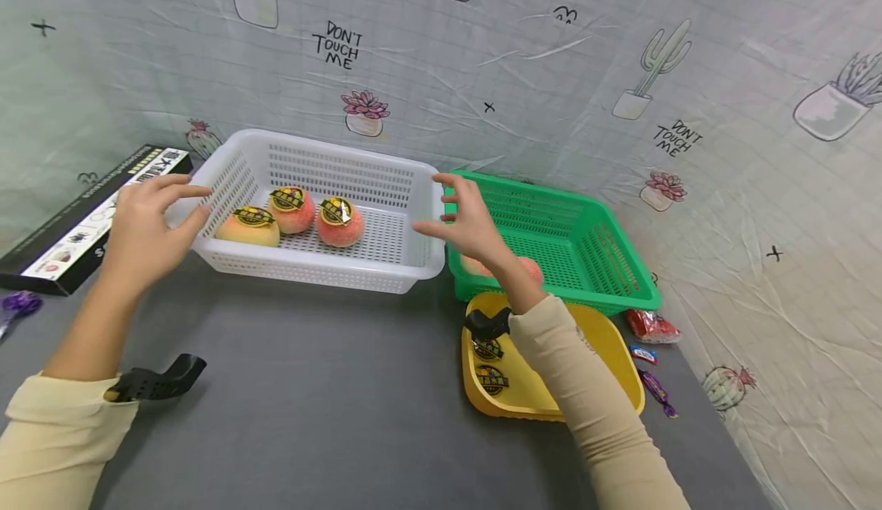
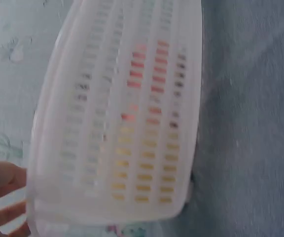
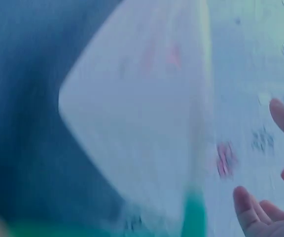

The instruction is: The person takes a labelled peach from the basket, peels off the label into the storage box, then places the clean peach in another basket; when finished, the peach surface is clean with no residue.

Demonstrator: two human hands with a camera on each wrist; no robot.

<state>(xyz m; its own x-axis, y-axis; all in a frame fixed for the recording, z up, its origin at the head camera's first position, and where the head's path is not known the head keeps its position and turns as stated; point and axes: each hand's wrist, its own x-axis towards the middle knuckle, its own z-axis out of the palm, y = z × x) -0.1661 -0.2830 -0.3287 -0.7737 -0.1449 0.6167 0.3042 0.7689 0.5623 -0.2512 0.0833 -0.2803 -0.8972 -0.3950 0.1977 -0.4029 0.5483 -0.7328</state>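
A white perforated basket [image 1: 310, 271] stands on the grey table, holding a yellow round fruit [image 1: 243, 233] and two pinkish-red ones, a rear fruit [image 1: 295, 217] and a right-hand fruit [image 1: 342, 233], each with a black-and-gold label. My left hand [image 1: 148, 223] is at the basket's left end, fingers extended toward the rim; whether they touch it I cannot tell. At the opposite end hovers my right hand [image 1: 468, 219], thumb and fingers spread with nothing between them. In the right wrist view, those fingers [image 3: 248, 210] are apart from the blurred basket [image 3: 132, 108].
Right of the white basket, a green basket [image 1: 606, 238] contains pinkish fruit [image 1: 530, 269]. A yellow basket [image 1: 620, 349] with labelled items lies in front, partly behind my right sleeve. Wrapped sweets [image 1: 654, 387] and a red packet [image 1: 651, 326] sit farther right. A black-and-white box [image 1: 76, 227] lies left.
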